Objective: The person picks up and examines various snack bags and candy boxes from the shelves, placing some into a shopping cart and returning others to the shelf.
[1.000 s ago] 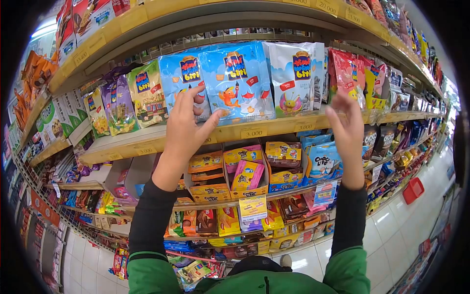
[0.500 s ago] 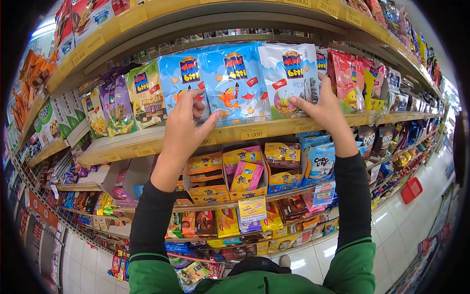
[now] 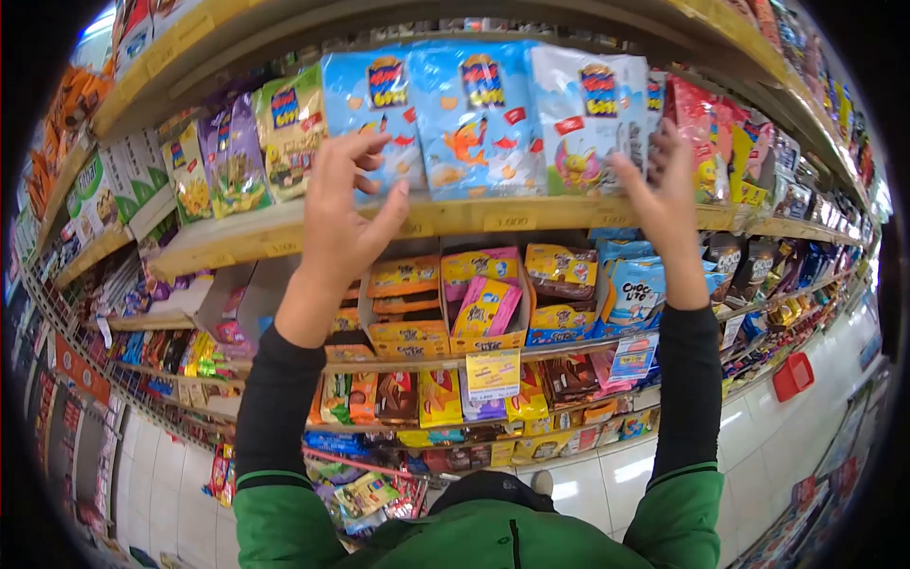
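Note:
My left hand [image 3: 346,204] is raised in front of a blue snack bag [image 3: 374,114], fingers apart and curved, with nothing in it. A second blue bag [image 3: 476,123] stands upright between my hands. My right hand [image 3: 661,194] is spread near the right edge of the white-and-blue bag [image 3: 590,119], its fingers partly over the neighbouring packs. Whether its fingertips touch the bag cannot be told. The bags stand side by side on a shelf with a yellow price rail [image 3: 507,220].
Green-gold [image 3: 289,133] and purple bags [image 3: 234,156] stand left, red-pink bags [image 3: 697,142] right. Boxes of small packs [image 3: 408,308] fill the shelf below. A red basket [image 3: 793,376] sits on the tiled floor at right. An upper shelf edge [image 3: 204,33] overhangs.
The view has shifted, so the bags appear higher. My right hand has moved off the white-and-blue bag's face toward its right side, fingers wider apart. My left hand remains raised and open.

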The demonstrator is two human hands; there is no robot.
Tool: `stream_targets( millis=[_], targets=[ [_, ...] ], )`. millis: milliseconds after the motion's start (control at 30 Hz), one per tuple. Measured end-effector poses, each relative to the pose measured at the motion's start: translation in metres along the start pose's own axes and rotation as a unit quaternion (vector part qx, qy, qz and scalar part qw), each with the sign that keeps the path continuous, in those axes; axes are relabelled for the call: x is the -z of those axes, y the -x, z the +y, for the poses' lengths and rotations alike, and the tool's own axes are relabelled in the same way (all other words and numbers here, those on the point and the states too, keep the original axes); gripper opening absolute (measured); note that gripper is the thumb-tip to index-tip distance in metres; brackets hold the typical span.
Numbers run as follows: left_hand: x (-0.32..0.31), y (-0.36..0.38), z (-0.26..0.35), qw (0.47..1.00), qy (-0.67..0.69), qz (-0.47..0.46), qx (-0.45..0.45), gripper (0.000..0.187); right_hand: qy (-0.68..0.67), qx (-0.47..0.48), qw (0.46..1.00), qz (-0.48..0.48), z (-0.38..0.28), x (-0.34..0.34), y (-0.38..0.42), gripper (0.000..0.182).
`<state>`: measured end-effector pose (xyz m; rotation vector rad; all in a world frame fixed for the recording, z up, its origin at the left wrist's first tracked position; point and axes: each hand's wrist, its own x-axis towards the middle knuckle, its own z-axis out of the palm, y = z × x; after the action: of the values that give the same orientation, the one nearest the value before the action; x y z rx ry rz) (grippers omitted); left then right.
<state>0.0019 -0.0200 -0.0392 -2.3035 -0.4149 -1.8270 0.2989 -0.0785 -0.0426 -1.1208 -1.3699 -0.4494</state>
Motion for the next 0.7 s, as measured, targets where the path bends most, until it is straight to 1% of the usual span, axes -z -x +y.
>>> stream_targets(
  millis=[67,133,167,200,267,300,333,367,400,467,533,600,667,700],
  targets=[
    [0.022,0.012,0.007,1.0,0.01,0.015,-0.004,0.036,-0.059,0.041,0.996,0.043,-0.015,0.008,0.015,0.061],
    [0.052,0.039,0.013,1.0,-0.01,0.021,0.007,0.036,-0.116,0.054,0.99,0.061,-0.025,0.017,0.04,0.055],
    [0.068,0.057,0.016,0.999,0.002,0.033,0.039,0.037,-0.127,0.041,0.989,0.061,-0.031,0.022,0.054,0.054],
    [0.087,0.074,0.018,0.999,-0.025,0.014,0.042,0.038,-0.137,0.025,0.988,0.059,-0.036,0.025,0.071,0.052],
    [0.122,0.117,0.021,0.991,-0.078,0.005,0.106,0.035,-0.163,-0.011,0.986,0.046,-0.034,0.03,0.103,0.051],
    [0.137,0.136,0.021,0.981,-0.108,0.029,0.161,0.035,-0.183,-0.023,0.982,0.033,-0.027,0.033,0.119,0.051],
    [0.152,0.157,0.022,0.966,-0.136,0.054,0.213,0.034,-0.201,-0.034,0.979,0.023,-0.021,0.035,0.135,0.051],
    [0.167,0.178,0.024,0.948,-0.128,0.078,0.281,0.033,-0.194,-0.056,0.979,0.012,-0.019,0.034,0.149,0.05],
    [0.177,0.196,0.025,0.928,-0.164,0.102,0.318,0.03,-0.194,-0.089,0.977,0.004,-0.016,0.033,0.162,0.049],
    [0.202,0.245,0.025,0.888,-0.199,0.095,0.403,0.029,-0.195,-0.152,0.969,-0.01,-0.009,0.028,0.185,0.047],
    [0.217,0.294,0.03,0.822,-0.257,0.081,0.501,0.027,-0.211,-0.206,0.955,-0.021,0.004,0.028,0.206,0.043],
    [0.234,0.361,0.031,0.784,-0.257,0.059,0.562,0.026,-0.207,-0.257,0.944,-0.021,0.013,0.029,0.222,0.041],
    [0.231,0.413,0.041,0.745,-0.326,0.0,0.582,0.026,-0.187,-0.292,0.938,-0.023,0.019,0.032,0.231,0.04],
    [0.228,0.432,0.047,0.719,-0.312,-0.003,0.621,0.025,-0.172,-0.303,0.937,-0.022,0.02,0.033,0.233,0.039]
  ],
)
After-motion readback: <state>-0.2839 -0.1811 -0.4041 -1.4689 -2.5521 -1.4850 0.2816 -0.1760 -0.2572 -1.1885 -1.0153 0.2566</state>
